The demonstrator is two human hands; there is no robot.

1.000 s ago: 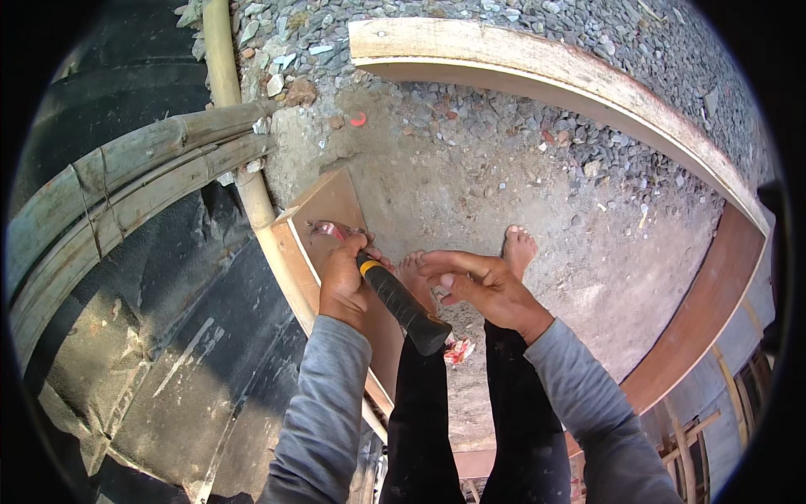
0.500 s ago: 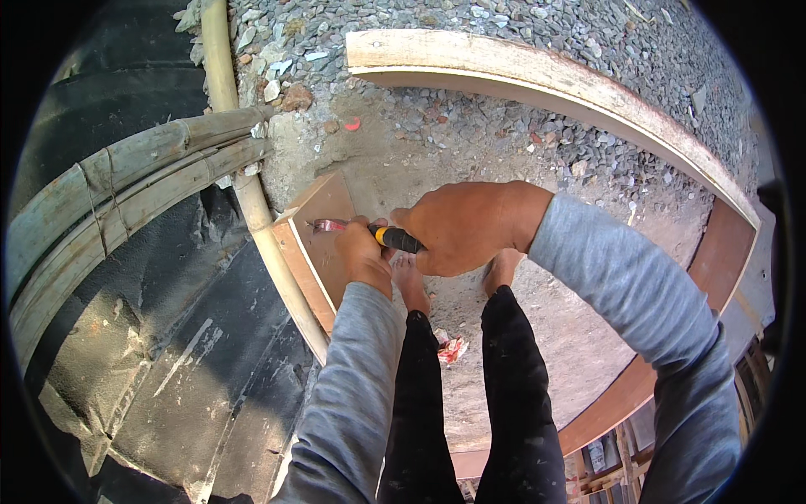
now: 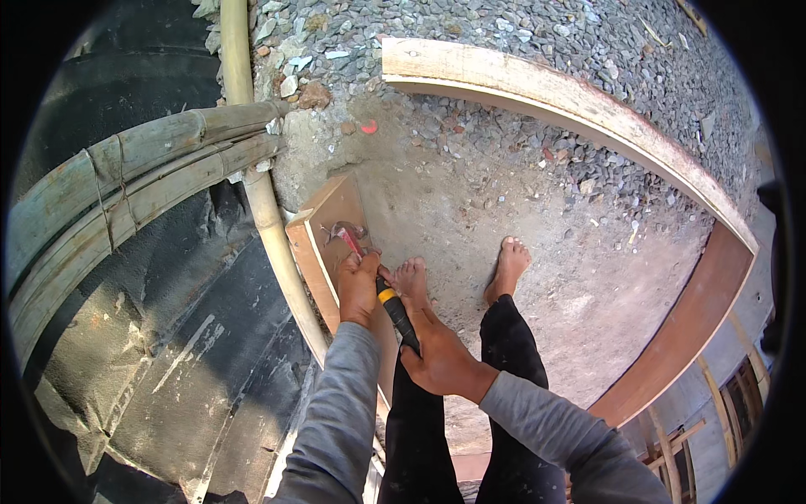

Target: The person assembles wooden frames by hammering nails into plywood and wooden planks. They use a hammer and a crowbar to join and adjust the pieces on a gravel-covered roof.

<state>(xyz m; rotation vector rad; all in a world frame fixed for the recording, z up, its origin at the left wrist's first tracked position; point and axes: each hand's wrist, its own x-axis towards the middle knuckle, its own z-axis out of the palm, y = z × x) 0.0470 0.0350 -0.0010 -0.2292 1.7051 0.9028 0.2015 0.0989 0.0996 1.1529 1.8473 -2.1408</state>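
The hammer [image 3: 396,312] slanted along the board [image 3: 346,202], its red head at the board's face, contact unclear. Nearest the board, the left hand [image 3: 358,288] had its fingers curled round the hammer's neck; farther from the board, the right hand [image 3: 445,354] clasped the black grip. A bamboo pole [image 3: 270,227] lay left of the board, gravel [image 3: 361,42] beyond its far end.
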